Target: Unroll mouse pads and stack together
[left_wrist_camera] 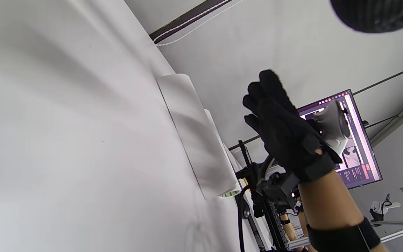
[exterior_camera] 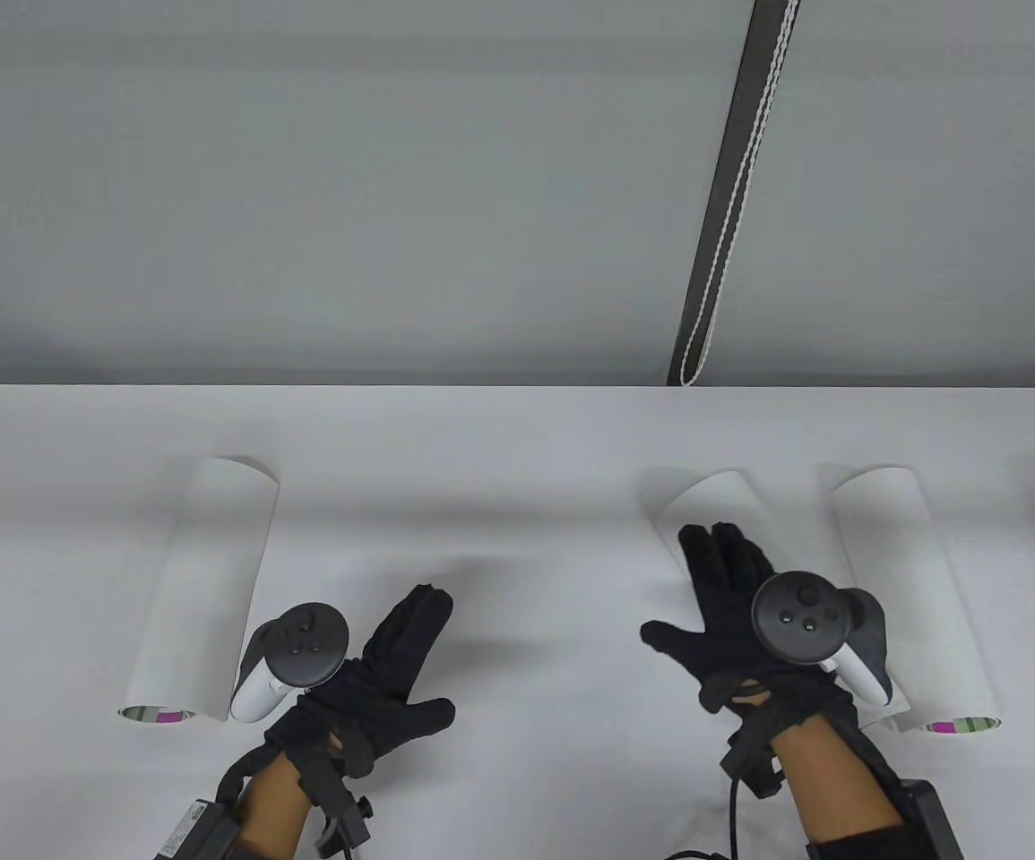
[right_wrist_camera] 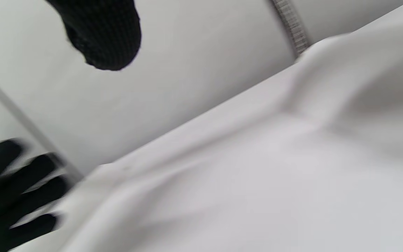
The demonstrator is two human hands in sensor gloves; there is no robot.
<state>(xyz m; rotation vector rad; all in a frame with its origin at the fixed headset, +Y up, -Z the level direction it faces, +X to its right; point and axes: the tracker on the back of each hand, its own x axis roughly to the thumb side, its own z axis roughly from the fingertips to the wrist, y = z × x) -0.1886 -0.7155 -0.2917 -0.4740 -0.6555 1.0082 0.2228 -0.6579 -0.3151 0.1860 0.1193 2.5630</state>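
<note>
White table (exterior_camera: pixel 517 430) against a grey wall, a dark strap with white cord (exterior_camera: pixel 737 193) hanging behind. Three rolled mouse pads, white outside, lying on it: left roll (exterior_camera: pixel 199 591), middle roll (exterior_camera: pixel 719 506), right roll (exterior_camera: pixel 920 596), the last two near each other. Left hand (exterior_camera: pixel 374 676): fingers spread flat, holding nothing, just right of the left roll. Right hand (exterior_camera: pixel 741 618): fingers extended, open, over the middle roll; contact with it cannot be told. Monitor (left_wrist_camera: pixel 353 140) visible in the left wrist view.
</note>
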